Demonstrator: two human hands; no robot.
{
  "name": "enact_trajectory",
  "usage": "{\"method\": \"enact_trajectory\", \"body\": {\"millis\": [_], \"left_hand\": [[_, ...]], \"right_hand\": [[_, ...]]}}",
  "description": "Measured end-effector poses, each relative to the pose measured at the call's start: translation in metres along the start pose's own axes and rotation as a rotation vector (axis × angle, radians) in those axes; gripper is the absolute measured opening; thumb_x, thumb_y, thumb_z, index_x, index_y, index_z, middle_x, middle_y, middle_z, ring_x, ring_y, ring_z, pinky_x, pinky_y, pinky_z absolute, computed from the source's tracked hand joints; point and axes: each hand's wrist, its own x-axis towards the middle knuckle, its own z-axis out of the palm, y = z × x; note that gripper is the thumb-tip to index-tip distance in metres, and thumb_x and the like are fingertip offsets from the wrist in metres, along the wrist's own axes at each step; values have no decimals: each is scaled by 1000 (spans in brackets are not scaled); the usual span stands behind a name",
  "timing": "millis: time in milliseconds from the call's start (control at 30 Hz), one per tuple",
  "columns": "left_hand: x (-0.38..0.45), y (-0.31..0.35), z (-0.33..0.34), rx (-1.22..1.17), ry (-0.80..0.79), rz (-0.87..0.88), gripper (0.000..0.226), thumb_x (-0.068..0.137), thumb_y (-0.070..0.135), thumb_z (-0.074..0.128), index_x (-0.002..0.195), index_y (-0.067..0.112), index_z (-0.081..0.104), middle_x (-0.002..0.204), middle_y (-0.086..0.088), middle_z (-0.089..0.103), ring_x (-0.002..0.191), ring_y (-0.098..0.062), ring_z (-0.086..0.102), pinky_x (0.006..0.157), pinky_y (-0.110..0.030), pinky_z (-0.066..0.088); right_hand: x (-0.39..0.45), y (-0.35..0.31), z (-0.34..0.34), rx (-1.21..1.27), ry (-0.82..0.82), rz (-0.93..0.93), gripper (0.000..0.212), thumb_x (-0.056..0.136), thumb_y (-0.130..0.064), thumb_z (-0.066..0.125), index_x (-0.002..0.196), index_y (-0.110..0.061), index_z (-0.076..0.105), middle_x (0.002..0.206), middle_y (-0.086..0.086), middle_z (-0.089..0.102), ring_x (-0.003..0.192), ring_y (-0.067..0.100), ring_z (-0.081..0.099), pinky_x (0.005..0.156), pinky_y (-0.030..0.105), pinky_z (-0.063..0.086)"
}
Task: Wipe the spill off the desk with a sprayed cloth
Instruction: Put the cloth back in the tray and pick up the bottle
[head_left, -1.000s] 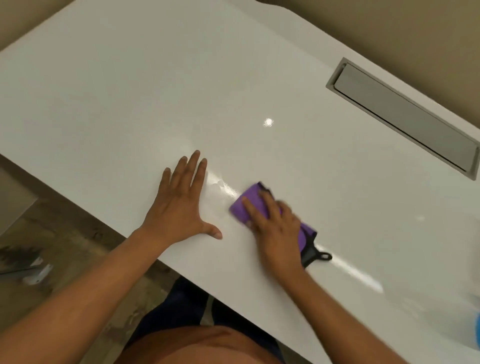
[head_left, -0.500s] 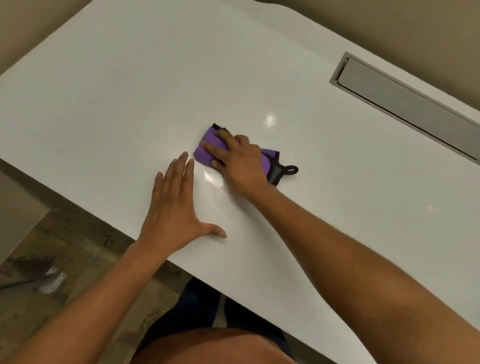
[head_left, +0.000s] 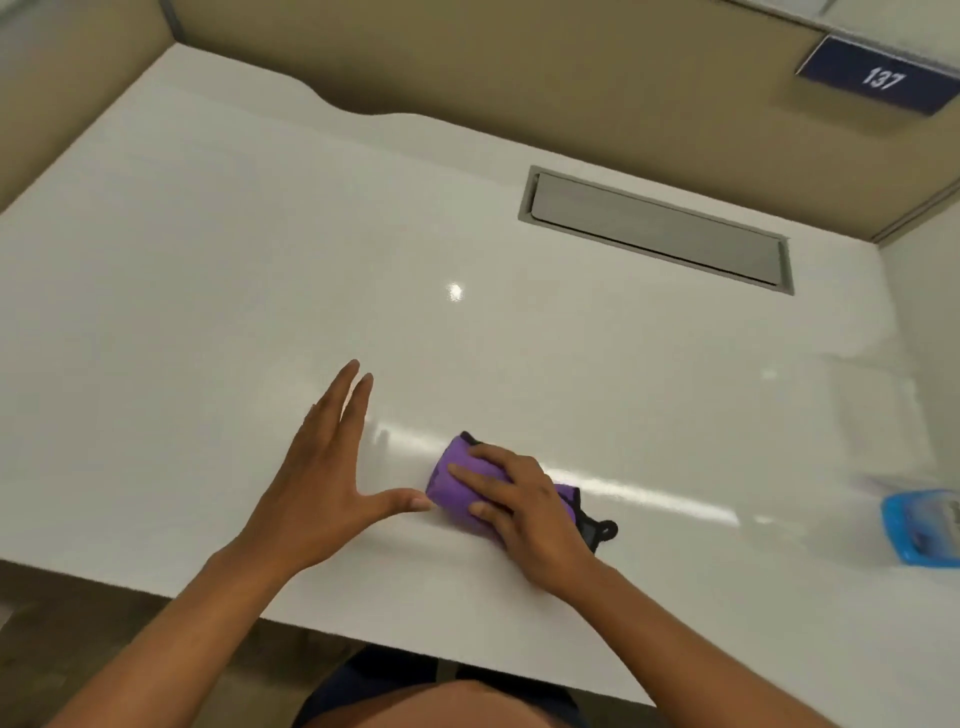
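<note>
Desk: white glossy desk (head_left: 218, 270) fills the cubicle, beige partitions behind it and a grey recessed hatch (head_left: 657, 228) at the far right.
Change: half a second ago the purple cloth (head_left: 457, 480) was farther out on the desk; it has now come back toward the near edge, so the stroke runs far to near.
Right hand: right hand (head_left: 524, 506) lies flat on top of the cloth, fingers spread and pressing down, not clenched around it.
Left hand: left hand (head_left: 322, 467) is empty and splayed on the surface just left of the cloth, thumb tip almost touching it.
Spill: only a faint wet sheen (head_left: 384, 434) shows beside the cloth; wiping looks mostly done, I'd judge.
Writing: dark blue sign (head_left: 878, 78) at top right reads "137".
Other: blue container (head_left: 922, 527) at the right edge, label unreadable.
</note>
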Motion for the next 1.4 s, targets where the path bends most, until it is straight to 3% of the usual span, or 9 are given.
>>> {"method": "enact_trajectory", "body": {"millis": [100, 233, 400, 567, 767, 933, 1033, 1133, 1400], "left_hand": [[28, 30, 3, -199, -160, 42, 108, 81, 99, 39, 170, 46, 9, 174, 37, -2, 161, 10, 10, 127, -33, 29], [71, 97, 22, -582, -394, -23, 68, 98, 72, 42, 159, 43, 44, 162, 19, 50, 148, -8, 51, 128, -44, 40], [101, 183, 51, -869, -667, -32, 48, 110, 51, 46, 138, 25, 73, 133, 2, 77, 116, -23, 76, 92, -40, 64], [120, 243, 79, -842, -657, 15, 35, 112, 36, 53, 131, 19, 77, 131, -6, 78, 112, -25, 76, 92, -43, 66], [130, 310, 110, -794, -562, 109, 27, 107, 31, 65, 130, 25, 76, 113, 1, 82, 92, -14, 77, 69, -27, 62], [137, 369, 148, -821, -458, 158, 33, 106, 20, 67, 139, 22, 68, 120, 3, 82, 100, -16, 79, 74, -34, 64], [153, 410, 166, -852, -396, 173, 34, 107, 16, 65, 141, 19, 65, 120, 5, 82, 101, -15, 77, 78, -39, 62], [175, 455, 183, -866, -362, 218, 32, 108, 13, 62, 140, 16, 63, 119, 5, 80, 103, -17, 75, 84, -44, 61], [239, 543, 236, -839, -315, 212, 30, 110, 17, 60, 140, 21, 61, 124, -4, 73, 115, -26, 74, 87, -46, 66]], "right_hand": [[-1, -4, -46, 695, 134, 283, 39, 107, -31, 57, 143, -47, 59, 149, -18, 56, 137, 8, 55, 119, 38, 44], [-9, 1, -102, 1521, 215, 331, 43, 108, -39, 56, 150, -31, 54, 127, 3, 69, 106, 22, 69, 93, 42, 56], [-23, 8, -149, 1654, 432, 445, 39, 106, -43, 58, 109, -12, 82, 98, 10, 79, 85, 27, 76, 77, 40, 63], [-50, 29, -212, 1220, 697, 521, 27, 101, -38, 64, 107, -12, 71, 103, 14, 73, 87, 24, 70, 88, 46, 60], [-104, 62, -300, 983, 605, 537, 61, 104, -66, 32, 126, -25, 71, 132, 5, 71, 119, 27, 70, 102, 50, 58], [-135, 89, -383, 735, 544, 516, 22, 104, -22, 62, 122, -15, 72, 125, 15, 73, 105, 29, 75, 78, 33, 67], [-139, 105, -434, 634, 516, 469, 31, 97, 1, 61, 127, -6, 68, 119, 23, 73, 100, 26, 72, 78, 34, 67], [-136, 119, -488, 536, 464, 432, 33, 96, 3, 65, 128, -1, 65, 109, 15, 72, 98, 23, 72, 83, 39, 66], [-125, 183, -580, 342, 448, 465, 29, 99, -4, 67, 128, -9, 64, 120, 10, 71, 107, 24, 74, 84, 40, 66]]}}
